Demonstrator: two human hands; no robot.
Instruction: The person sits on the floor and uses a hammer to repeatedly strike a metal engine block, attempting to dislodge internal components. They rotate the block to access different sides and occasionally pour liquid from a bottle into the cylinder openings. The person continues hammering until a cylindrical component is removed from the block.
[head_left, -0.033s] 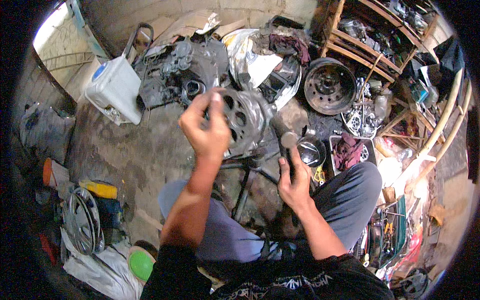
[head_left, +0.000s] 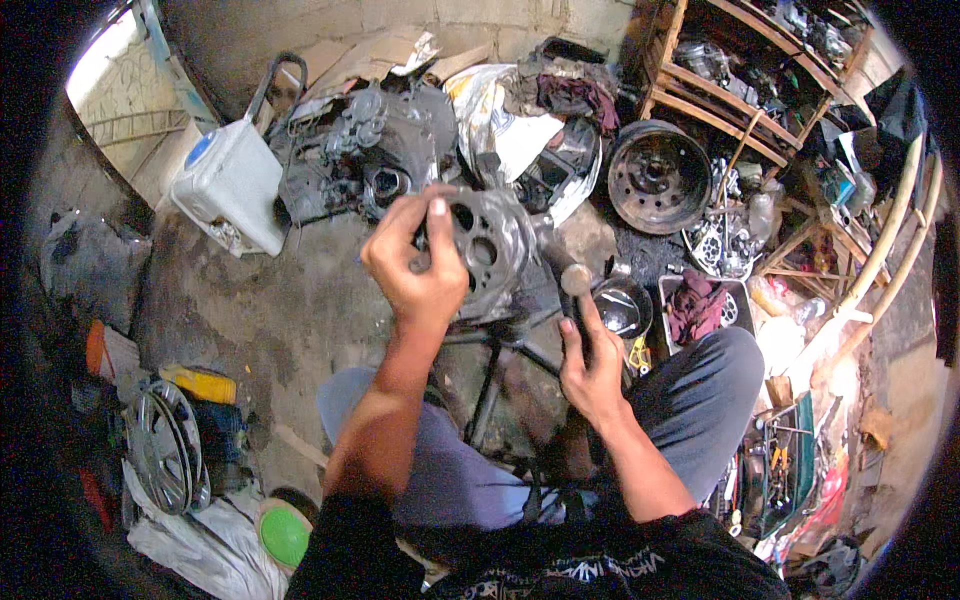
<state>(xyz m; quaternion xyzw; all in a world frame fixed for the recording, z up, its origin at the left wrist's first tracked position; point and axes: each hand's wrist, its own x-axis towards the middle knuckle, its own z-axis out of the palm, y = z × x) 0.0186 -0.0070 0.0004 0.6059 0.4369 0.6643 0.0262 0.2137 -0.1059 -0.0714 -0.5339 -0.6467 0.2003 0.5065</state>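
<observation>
My left hand (head_left: 415,260) is closed at the left edge of a round grey metal housing (head_left: 485,250) with several holes in its face. Its fingers curl around the rim, and part of the grip is hidden. The housing sits above a dark metal stand (head_left: 490,385) between my knees. In my right hand (head_left: 593,370) is a hammer (head_left: 576,280), its round striking face turned up toward me. The hammer's dark head lies close to the right side of the housing; whether they touch I cannot tell.
Beyond the housing lies a large greasy gearbox-like casting (head_left: 375,135), beside a white jerrycan (head_left: 235,180). A black wheel rim (head_left: 660,175) leans at the right, near a wooden shelf (head_left: 720,95). A tray (head_left: 742,300) holds a dark red rag. Hubcaps (head_left: 160,450) stand at the left.
The housing, smeared by motion before, now shows sharper. My left hand has shifted slightly down and to the right. My right hand and the hammer have hardly moved.
</observation>
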